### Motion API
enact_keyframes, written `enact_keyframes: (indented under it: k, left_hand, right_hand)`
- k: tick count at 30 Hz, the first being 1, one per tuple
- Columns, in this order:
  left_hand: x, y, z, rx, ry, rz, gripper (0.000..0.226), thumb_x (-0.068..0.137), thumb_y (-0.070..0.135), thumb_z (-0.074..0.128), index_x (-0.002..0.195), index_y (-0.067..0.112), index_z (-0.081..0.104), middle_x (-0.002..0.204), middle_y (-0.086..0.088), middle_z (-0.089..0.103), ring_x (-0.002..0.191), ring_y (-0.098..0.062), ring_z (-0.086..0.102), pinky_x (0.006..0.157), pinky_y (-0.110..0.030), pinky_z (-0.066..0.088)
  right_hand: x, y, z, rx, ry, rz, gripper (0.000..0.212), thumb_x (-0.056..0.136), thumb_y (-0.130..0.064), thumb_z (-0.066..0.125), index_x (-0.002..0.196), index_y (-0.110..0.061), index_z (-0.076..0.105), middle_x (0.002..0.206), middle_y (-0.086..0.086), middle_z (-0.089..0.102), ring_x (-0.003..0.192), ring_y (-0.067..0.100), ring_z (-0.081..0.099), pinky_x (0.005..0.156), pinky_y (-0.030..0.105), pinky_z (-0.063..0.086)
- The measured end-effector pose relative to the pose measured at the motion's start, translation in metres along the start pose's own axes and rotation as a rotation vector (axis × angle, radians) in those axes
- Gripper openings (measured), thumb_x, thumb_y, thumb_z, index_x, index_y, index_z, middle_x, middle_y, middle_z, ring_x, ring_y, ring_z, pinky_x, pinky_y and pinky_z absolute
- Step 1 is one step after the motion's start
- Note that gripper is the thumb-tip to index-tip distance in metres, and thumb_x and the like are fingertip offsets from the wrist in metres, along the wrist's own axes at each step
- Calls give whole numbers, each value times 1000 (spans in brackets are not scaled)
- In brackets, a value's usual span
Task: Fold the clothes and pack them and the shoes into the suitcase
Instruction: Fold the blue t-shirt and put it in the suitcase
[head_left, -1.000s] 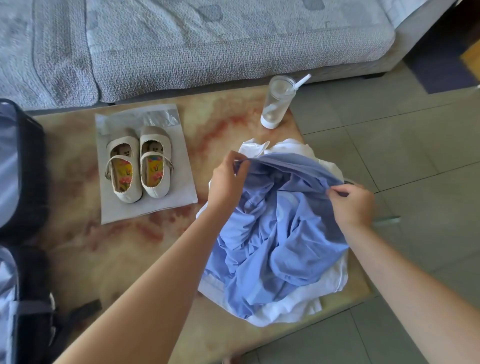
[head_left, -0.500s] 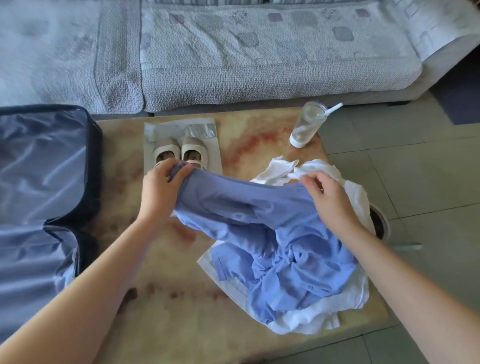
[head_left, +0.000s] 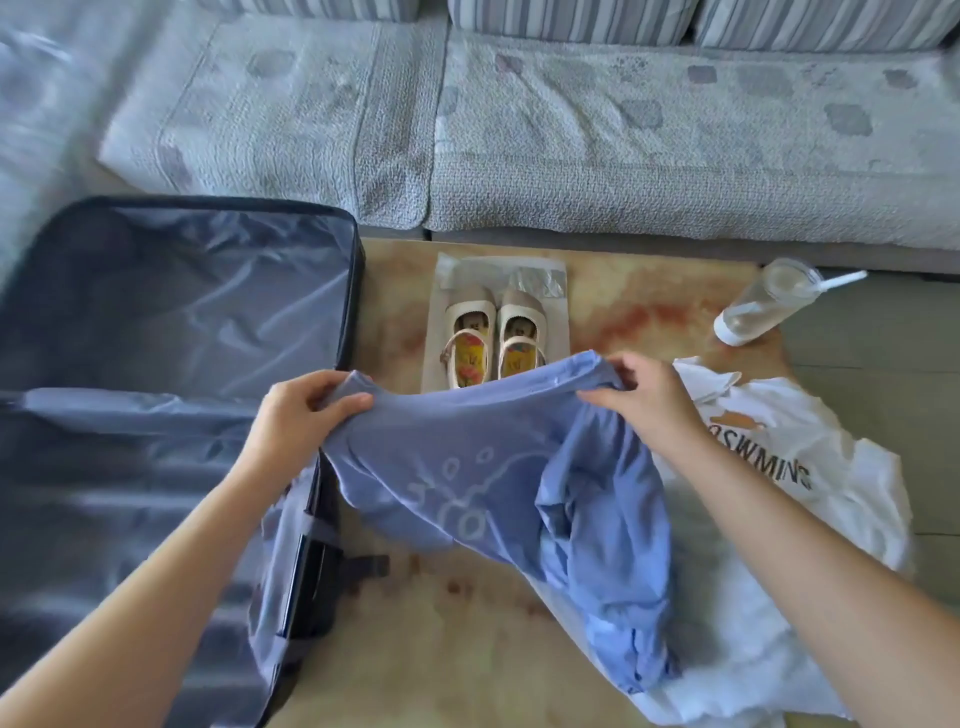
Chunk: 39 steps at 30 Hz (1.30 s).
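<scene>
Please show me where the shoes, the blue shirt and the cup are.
shoes (head_left: 470, 304): head view, toe of one shoe.
blue shirt (head_left: 447, 457): head view, its printed middle.
cup (head_left: 754, 310): head view, its clear wall.

We see the blue shirt (head_left: 467, 467) as thin, soft, matt cloth with a faint pale print. The white T-shirt (head_left: 810, 467) at the table's right edge is matt cloth too, with dark printed letters. At the left edge, the suitcase (head_left: 171, 312) has a glossy, crinkled synthetic lining that catches the light, within a dark matt fabric rim. Near the far edge, the shoes (head_left: 493, 332) look smooth and cream, leather or imitation, with colourful printed insoles. They lie on a shiny, clear plastic bag (head_left: 540, 283). The table (head_left: 441, 649) top is smooth and marbled beige and red, like polished stone. At the far right corner, the cup (head_left: 758, 306) is clear, but we cannot tell whether it is plastic or glass. Its straw (head_left: 844, 280) is white and matt. The sofa cover (head_left: 571, 156) is rough, quilted cloth.
</scene>
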<state>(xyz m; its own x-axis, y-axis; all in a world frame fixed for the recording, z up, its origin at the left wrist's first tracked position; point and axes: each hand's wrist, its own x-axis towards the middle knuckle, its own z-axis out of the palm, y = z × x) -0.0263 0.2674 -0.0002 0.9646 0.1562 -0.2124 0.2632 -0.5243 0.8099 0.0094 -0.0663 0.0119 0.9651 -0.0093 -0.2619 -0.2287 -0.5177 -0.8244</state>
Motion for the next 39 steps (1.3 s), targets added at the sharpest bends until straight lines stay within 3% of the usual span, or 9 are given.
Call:
enact_keyframes:
  k: [5, 10, 19, 24, 26, 28, 31, 35, 39]
  left_hand:
    - [2, -31, -25, -25, -32, -52, 21, 79, 12, 76, 76, 33, 71, 74, 14, 70, 65, 5, 57, 65, -9, 44]
    - [28, -43, 8, -39, 78, -66, 17, 83, 15, 70, 81, 32, 71, 73, 12, 70, 72, -5, 60, 68, -19, 45]
    - [92, -54, 68, -16, 171, -72, 7, 84, 24, 69, 89, 20, 71, 79, 8, 67, 82, -16, 61, 77, -33, 49]
    - [115, -64, 95, -25, 212, -94, 15, 85, 25, 68, 97, 16, 70, 89, 3, 70, 87, -18, 63, 81, -37, 51]
    - [120, -69, 104, -47, 200, -114, 28, 83, 23, 70, 110, 18, 65, 104, 4, 67, 100, -16, 60, 86, -34, 49]
    - [118, -75, 112, 22, 189, -126, 48, 83, 21, 72, 127, 19, 54, 122, 1, 57, 115, -16, 49, 95, -29, 41]
    - [89, -87, 121, 110, 194, -115, 47, 83, 13, 70, 126, 15, 52, 124, -1, 50, 119, -19, 44, 93, -18, 31]
    - [7, -106, 140, 75, 113, -241, 27, 84, 16, 71, 107, 20, 56, 107, 7, 48, 106, -16, 49, 82, -21, 35]
    - [-69, -126, 166, 33, 30, -487, 26, 83, 20, 72, 103, 24, 56, 109, 3, 53, 103, -20, 54, 79, -27, 39]
  right_hand:
    - [17, -1, 31, -52, -95, 50, 20, 73, -6, 79, 90, -4, 68, 88, 13, 69, 78, 17, 58, 71, 29, 44]
    - [44, 20, 53, -94, 30, 136, 15, 78, -9, 75, 86, -5, 62, 79, 7, 63, 72, 19, 55, 61, 24, 41]
    - [101, 71, 79, -190, 193, 202, 21, 79, -10, 74, 87, 4, 61, 79, 12, 61, 72, 23, 53, 60, 28, 36]
    - [120, 87, 88, -209, 282, 197, 20, 81, -6, 70, 89, 9, 59, 79, 13, 57, 70, 21, 48, 47, 9, 34]
    - [125, 90, 91, -201, 308, 202, 23, 82, -7, 70, 98, 5, 60, 90, 15, 62, 77, 23, 51, 53, 12, 34]
    - [125, 95, 95, -248, 282, 224, 45, 80, -15, 74, 120, -4, 55, 115, 12, 61, 100, 26, 56, 76, 19, 38]
    - [102, 106, 104, -432, 278, 117, 65, 78, -17, 75, 136, -9, 45, 138, 11, 47, 125, 31, 42, 104, 33, 25]
    - [29, 123, 123, -526, 256, -154, 44, 76, -22, 75, 118, -12, 62, 136, 11, 50, 119, 33, 43, 101, 33, 23]
    - [-58, 148, 147, -677, 66, -366, 39, 66, -31, 84, 100, -18, 69, 125, 1, 60, 112, 26, 43, 98, 40, 30]
